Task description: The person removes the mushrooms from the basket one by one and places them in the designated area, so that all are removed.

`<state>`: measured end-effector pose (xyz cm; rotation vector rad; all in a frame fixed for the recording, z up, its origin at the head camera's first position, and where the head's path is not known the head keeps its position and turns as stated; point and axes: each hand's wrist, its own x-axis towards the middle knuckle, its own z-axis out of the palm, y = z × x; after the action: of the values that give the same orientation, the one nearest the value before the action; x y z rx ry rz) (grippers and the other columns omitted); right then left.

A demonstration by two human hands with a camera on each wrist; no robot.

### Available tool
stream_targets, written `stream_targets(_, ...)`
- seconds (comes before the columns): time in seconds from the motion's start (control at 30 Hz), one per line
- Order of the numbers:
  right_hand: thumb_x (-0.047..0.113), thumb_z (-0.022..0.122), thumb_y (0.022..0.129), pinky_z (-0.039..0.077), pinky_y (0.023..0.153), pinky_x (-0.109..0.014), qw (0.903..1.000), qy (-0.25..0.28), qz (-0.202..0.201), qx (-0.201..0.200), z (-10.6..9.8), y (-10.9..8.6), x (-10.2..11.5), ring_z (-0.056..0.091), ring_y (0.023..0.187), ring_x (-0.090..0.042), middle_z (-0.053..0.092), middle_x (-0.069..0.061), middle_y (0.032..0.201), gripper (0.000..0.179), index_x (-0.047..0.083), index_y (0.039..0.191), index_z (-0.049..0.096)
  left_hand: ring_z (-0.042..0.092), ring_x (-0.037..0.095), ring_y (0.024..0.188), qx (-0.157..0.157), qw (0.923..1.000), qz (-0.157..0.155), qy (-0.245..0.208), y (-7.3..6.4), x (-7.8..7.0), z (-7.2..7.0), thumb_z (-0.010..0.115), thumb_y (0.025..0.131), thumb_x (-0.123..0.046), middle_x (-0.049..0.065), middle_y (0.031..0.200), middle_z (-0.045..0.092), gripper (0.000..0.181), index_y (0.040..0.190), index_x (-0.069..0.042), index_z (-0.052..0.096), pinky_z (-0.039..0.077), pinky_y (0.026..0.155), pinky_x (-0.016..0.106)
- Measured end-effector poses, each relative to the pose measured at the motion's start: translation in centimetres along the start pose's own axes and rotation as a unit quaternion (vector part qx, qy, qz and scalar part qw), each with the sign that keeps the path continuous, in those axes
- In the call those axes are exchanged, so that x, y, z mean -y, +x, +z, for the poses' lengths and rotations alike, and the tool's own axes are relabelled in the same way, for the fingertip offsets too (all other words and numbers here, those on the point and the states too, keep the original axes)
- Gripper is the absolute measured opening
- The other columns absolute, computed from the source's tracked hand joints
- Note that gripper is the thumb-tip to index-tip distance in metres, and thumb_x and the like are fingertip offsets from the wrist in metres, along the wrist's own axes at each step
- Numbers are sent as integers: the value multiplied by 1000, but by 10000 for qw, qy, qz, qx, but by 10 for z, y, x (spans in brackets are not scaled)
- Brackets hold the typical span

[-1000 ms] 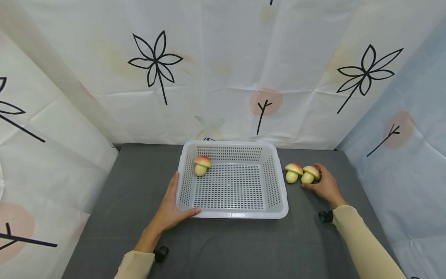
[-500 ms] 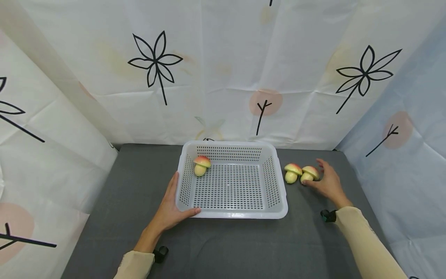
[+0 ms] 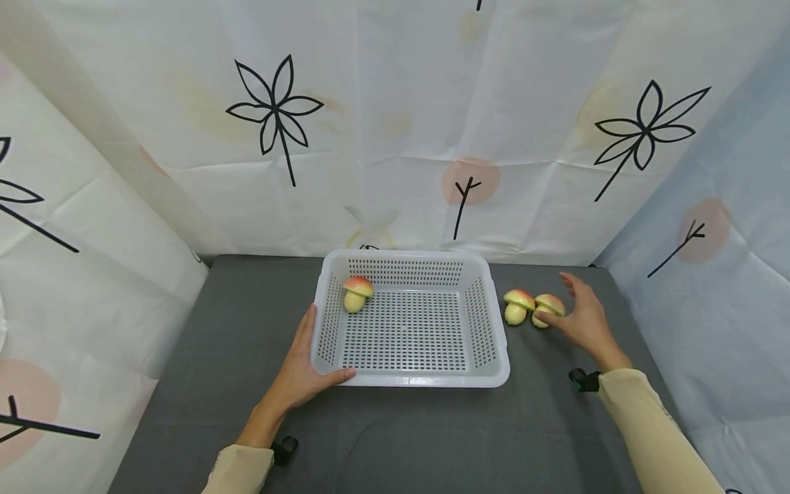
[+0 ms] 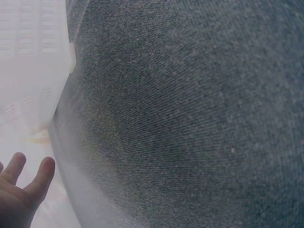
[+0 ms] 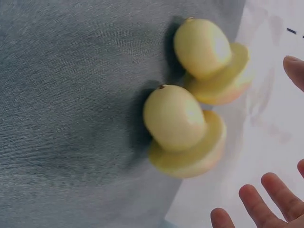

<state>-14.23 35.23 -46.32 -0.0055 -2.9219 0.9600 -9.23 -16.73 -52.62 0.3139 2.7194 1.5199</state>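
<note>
A white perforated plastic basket (image 3: pixel 426 381) stands near the table's back edge. My left hand (image 3: pixel 300 370) rests at its front left corner, straight fingers along the left side and thumb on the front rim. Inside, at the left, sits one toy mushroom (image 3: pixel 356 302) with a red-and-green cap. Two similar mushrooms lie side by side on the table right of the basket: one closer to it (image 3: pixel 516 312), the other (image 3: pixel 551 303) beside my right hand (image 3: pixel 589 322). That hand is spread, its thumb overlapping the farther mushroom. In the right wrist view its fingers (image 5: pixel 249 194) stand apart from both mushrooms.
A dark grey cloth covers the table (image 3: pixel 395 439). Behind it hangs a pale cloth (image 3: pixel 395 137) printed with leaves and twigs, and similar cloths close off both sides. A black band (image 3: pixel 585 380) sits at the right wrist, another (image 3: pixel 285 450) at the left.
My right hand has let go of the right-hand mushroom, spreading its fingers and drawing back slightly to the right. The left hand and basket have stayed in place.
</note>
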Motion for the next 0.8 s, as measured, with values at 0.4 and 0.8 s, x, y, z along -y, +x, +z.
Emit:
stream_targets(0.4, 27, 85, 85, 33, 97, -70, 9996, 24, -256, -120, -6, -1, 26, 37, 131, -54, 37, -36, 146, 95, -3, 156, 29, 17, 40, 150, 18, 10000, 31, -26, 0, 1, 0, 94, 69, -41, 12, 169, 3, 138, 165, -21, -2, 24, 108, 68)
stream_targets(0.8, 29, 84, 85, 32, 97, -71, 9984, 267, -491, -54, -7, 1, 45, 37, 133, -53, 37, -34, 148, 93, 0, 156, 32, 18, 40, 149, -11, 10000, 2, 8, 0, 0, 0, 94, 69, -41, 10, 169, 3, 137, 164, -25, -3, 24, 108, 68)
